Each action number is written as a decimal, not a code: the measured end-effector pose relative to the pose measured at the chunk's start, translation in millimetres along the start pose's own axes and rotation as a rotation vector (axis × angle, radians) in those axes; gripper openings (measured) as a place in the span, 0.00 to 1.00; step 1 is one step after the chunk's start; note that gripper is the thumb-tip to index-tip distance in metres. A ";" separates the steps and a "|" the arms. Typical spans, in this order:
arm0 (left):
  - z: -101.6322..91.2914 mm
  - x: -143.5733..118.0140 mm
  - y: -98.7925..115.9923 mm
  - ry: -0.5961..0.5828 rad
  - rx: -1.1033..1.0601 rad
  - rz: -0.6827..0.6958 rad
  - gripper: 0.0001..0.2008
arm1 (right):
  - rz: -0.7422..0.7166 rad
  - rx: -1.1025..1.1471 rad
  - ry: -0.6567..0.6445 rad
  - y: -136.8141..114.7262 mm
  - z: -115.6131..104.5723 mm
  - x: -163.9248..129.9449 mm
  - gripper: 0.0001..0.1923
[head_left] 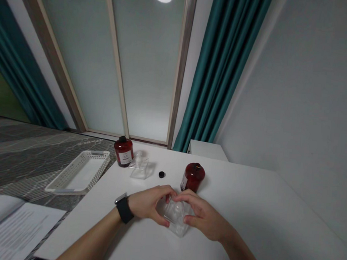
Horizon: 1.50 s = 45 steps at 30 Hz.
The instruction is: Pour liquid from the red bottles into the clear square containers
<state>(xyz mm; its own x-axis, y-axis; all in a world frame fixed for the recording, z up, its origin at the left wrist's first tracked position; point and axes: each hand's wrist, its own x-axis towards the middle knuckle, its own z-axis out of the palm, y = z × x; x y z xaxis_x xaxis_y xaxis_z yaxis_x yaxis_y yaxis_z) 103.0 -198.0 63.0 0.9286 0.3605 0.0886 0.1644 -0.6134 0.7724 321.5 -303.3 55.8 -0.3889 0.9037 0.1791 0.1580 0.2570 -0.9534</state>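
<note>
A clear plastic package (178, 226) with a rounded bulge in its middle rests on or just above the white table in front of me. My left hand (151, 202), with a dark watch on its wrist, curves round the package's left side, thumb near the front edge. From the right, my right hand (204, 214) grips it, thumb on the near part and fingers at the far edge. Just behind my hands stands a dark red bottle (194, 175), its cap off. A small black cap (161, 174) lies to its left.
Farther left on the white table (230, 246) stands a capped dark red bottle (123, 152) with a white label. Beside it sits another clear plastic package (139, 169). Left of the table are a white perforated basket (56, 189) and an open book (28, 222).
</note>
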 end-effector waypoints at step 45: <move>5.1 5.8 -30.1 0.644 0.402 -0.213 0.14 | -0.125 -0.356 1.050 35.9 -15.8 10.0 0.12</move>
<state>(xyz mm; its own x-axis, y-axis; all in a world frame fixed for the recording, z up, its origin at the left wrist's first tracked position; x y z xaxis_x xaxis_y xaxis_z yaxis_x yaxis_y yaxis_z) 105.1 -181.0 37.0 0.5077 0.7598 0.4062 0.5394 -0.6479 0.5378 337.7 -279.7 27.3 0.5131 0.6624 0.5458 0.4879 0.2981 -0.8204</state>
